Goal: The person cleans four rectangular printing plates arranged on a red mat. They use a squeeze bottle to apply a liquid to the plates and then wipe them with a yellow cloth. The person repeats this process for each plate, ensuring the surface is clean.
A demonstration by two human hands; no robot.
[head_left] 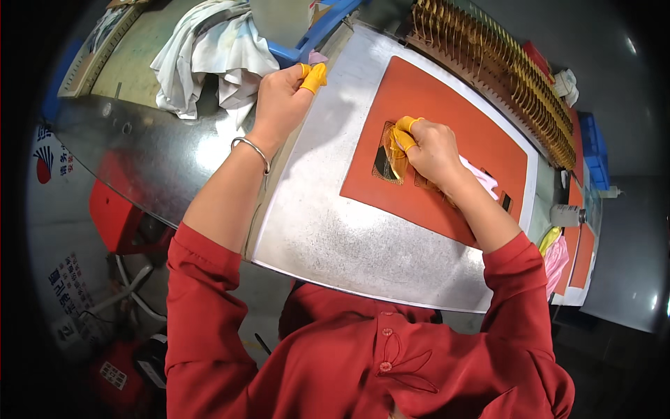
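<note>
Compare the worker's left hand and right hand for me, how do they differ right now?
The left hand is raised at the metal plate's far left edge, near a white cloth; the right hand presses down on the orange mat. The left hand touches no film, while the right hand's fingertips rest on a translucent amber film piece. Both wear yellow finger cots and red sleeves.

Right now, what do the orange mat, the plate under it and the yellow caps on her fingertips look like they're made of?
The orange mat: matte and flat, probably rubber or silicone. The plate beneath: dull grey sheet metal, going by its speckled sheen. The yellow caps: thin, smooth rubber or latex, snug on the fingertips of the left hand and right hand.
</note>
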